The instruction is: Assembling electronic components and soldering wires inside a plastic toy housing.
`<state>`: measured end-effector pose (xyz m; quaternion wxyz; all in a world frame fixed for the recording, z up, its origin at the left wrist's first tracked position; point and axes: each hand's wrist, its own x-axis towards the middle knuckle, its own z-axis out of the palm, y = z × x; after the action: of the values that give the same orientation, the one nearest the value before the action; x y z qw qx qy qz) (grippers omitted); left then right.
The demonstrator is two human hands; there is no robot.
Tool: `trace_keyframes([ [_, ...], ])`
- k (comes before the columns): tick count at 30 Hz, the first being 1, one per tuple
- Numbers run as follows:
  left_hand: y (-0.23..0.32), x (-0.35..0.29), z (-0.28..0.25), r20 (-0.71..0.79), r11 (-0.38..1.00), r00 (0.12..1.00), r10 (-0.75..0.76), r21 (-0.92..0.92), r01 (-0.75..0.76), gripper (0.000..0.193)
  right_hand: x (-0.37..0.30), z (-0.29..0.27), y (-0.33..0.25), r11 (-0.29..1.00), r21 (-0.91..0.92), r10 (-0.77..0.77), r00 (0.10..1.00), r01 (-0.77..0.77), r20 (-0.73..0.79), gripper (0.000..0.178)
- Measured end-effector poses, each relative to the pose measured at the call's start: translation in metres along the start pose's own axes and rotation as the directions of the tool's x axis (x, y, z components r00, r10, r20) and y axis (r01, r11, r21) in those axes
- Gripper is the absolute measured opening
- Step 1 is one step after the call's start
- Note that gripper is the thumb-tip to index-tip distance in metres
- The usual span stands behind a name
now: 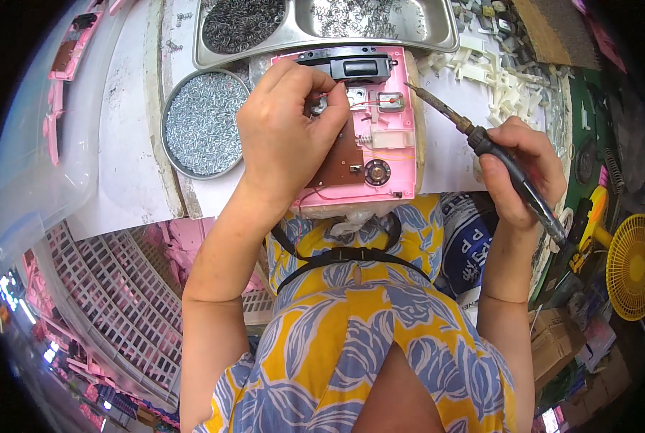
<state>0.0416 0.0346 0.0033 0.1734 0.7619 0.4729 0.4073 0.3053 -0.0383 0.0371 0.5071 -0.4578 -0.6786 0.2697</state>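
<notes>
In my right hand (522,169) is a soldering iron (509,162), gripped round its dark handle. Its bare metal tip points up and left, just off the right edge of a pink plastic housing (405,180). My left hand (283,123) is over the housing's left side, thumb and forefinger pinched together; what they hold is too small to make out. Inside the housing are a brown circuit board (348,148), partly under my left hand, a black plastic unit (358,66), a small metal motor (390,101) with red wire, and a round speaker-like part (377,172).
A round tin of small screws (205,124) stands left of the housing. Behind it, a metal tray (299,40) holds springs. White plastic parts (481,68) are heaped at the right. A grey plastic basket (113,289) is below left, a yellow fan (631,267) at far right.
</notes>
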Motion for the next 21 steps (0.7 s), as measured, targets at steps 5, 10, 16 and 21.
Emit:
trace_keyframes([
  [5,0.0,-0.001,0.001,-0.003,1.0,1.0,-0.003,0.008,0.003,0.013,0.0,-0.004,0.004,0.999,-0.029,0.017,1.0,-0.017,0.02,0.03],
  [10,0.002,-0.001,0.0,-0.01,1.0,1.0,-0.011,0.019,0.011,0.012,0.001,-0.007,0.002,0.999,-0.038,0.028,0.999,-0.027,0.021,0.028],
  [16,0.004,0.0,-0.001,-0.001,0.999,1.0,-0.014,0.042,0.014,0.011,-0.003,-0.01,0.0,0.998,-0.052,0.042,0.999,-0.042,0.004,0.028],
  [21,0.006,0.0,-0.003,0.008,0.998,1.0,-0.01,0.058,0.009,0.011,-0.005,-0.012,0.002,0.998,-0.053,0.03,1.0,-0.03,0.001,0.028],
])
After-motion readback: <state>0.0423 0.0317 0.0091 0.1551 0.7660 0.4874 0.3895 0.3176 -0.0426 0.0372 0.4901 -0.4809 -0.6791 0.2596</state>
